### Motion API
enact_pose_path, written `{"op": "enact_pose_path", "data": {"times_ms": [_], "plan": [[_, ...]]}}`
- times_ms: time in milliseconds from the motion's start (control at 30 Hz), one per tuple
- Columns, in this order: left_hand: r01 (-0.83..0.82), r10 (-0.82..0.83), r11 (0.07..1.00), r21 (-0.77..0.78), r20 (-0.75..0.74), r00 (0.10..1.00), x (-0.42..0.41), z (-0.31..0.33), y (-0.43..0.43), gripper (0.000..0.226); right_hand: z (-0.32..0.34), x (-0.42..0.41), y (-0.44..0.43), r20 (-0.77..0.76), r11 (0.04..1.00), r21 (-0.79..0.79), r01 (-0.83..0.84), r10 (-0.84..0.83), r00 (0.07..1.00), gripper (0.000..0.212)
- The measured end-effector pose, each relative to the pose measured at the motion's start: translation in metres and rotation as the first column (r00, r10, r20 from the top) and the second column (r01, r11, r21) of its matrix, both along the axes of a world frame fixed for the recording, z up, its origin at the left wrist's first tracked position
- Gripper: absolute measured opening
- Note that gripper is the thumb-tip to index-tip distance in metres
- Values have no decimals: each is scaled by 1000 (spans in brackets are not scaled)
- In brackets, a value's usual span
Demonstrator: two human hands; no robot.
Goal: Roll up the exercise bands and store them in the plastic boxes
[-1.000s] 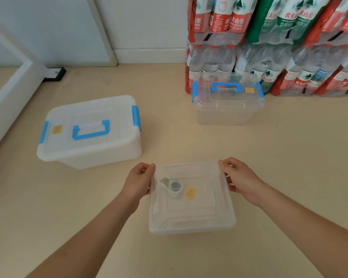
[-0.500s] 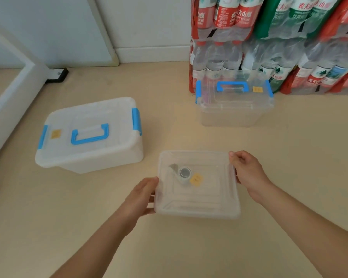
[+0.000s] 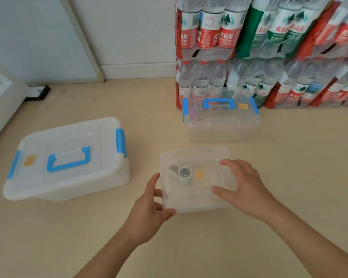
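A small clear plastic box [image 3: 195,155] sits on the beige floor in front of me, with a yellow sticker on its top. Through the clear plastic I see a rolled-up pale exercise band [image 3: 184,173], its loose end sticking out to the left. My left hand [image 3: 149,209] holds the box's near left corner, thumb under the front edge and fingers along the left side. My right hand [image 3: 243,187] lies on the right part of the box's top with its fingers spread and straight.
A large white box [image 3: 68,157] with blue handle and latches stands shut to the left. A medium clear box [image 3: 221,125] with a blue handle stands behind, against stacked packs of water bottles [image 3: 269,47]. A white frame [image 3: 0,93] and a wall bound the left and back.
My left hand slid from the box's far left corner to its near left corner. My right hand left the far right edge and now rests on top. The view shifted closer.
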State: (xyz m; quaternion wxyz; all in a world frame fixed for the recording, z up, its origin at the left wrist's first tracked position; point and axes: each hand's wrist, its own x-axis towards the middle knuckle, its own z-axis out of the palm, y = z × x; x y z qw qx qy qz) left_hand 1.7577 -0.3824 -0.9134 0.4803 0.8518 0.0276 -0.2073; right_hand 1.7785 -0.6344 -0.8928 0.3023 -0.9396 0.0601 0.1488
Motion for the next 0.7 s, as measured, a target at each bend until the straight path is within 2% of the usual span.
{"op": "enact_pose_path", "data": {"times_ms": [67, 167, 367, 600, 700], "plan": [[-29, 29, 1000, -8, 7, 1000, 19, -4, -15, 84, 3, -7, -6, -52, 987, -138, -82, 75, 996, 84], [-72, 71, 995, -64, -7, 997, 41, -6, -39, 71, 2, -9, -17, -72, 971, -212, -113, 100, 992, 90], [-17, 18, 996, -89, 6, 1000, 55, -8, -67, 65, 3, 2, -37, -3, 942, -328, -71, 75, 997, 61], [74, -77, 993, -90, -26, 997, 53, -2, -71, 66, 2, 13, -51, -7, 937, -342, -76, 79, 997, 58], [17, -19, 1000, 17, 111, 994, 52, 7, -61, 55, 0, 12, -57, -26, 909, -402, -109, 107, 994, 58]]}}
